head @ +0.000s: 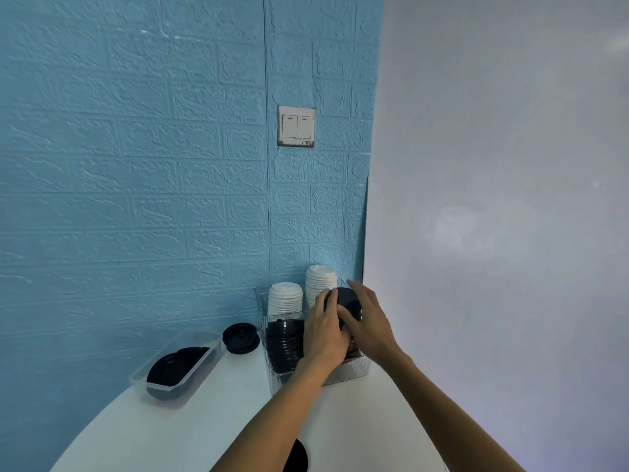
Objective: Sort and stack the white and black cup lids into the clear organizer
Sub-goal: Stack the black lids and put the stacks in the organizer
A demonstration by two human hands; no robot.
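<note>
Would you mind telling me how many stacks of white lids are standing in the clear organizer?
2: one white stack in the rear left compartment, a taller white stack to its right. The hands may hide more.

Clear glossy plastic organizer (354, 371), embossed wall (136, 165)
</note>
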